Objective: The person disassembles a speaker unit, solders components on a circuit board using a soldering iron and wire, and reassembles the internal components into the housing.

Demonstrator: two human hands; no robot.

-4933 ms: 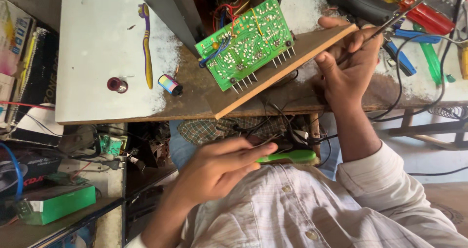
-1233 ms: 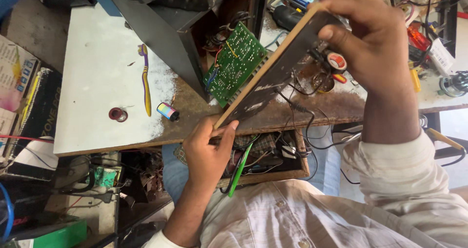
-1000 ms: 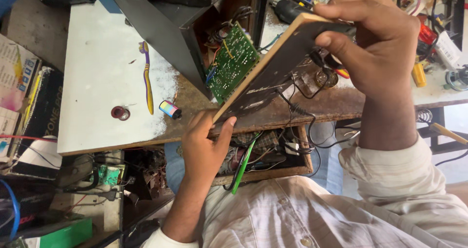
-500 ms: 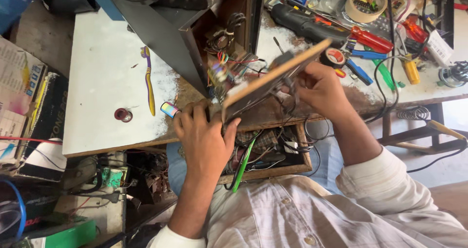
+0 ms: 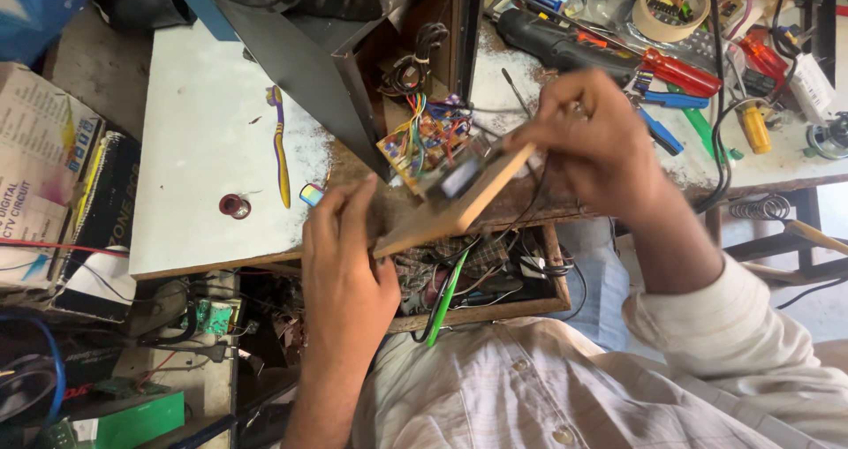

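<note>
Hands [image 5: 353, 264] [image 5: 601, 140] grip wooden board [image 5: 450, 211] amid toothbrush [image 5: 280, 144], screwdrivers [image 5: 680, 71], tape roll [image 5: 669, 6].

Left hand [image 5: 349, 268] curled, gripping; right hand [image 5: 596, 140] raised, fingers pinched

White workbench [image 5: 194, 149] with toothbrush [image 5: 280, 145], tape roll [image 5: 670, 7], screwdrivers [image 5: 680, 71]

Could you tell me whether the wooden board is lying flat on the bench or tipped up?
Tipped: both hands, left hand and right hand, hold the wooden board edge-on.
</note>
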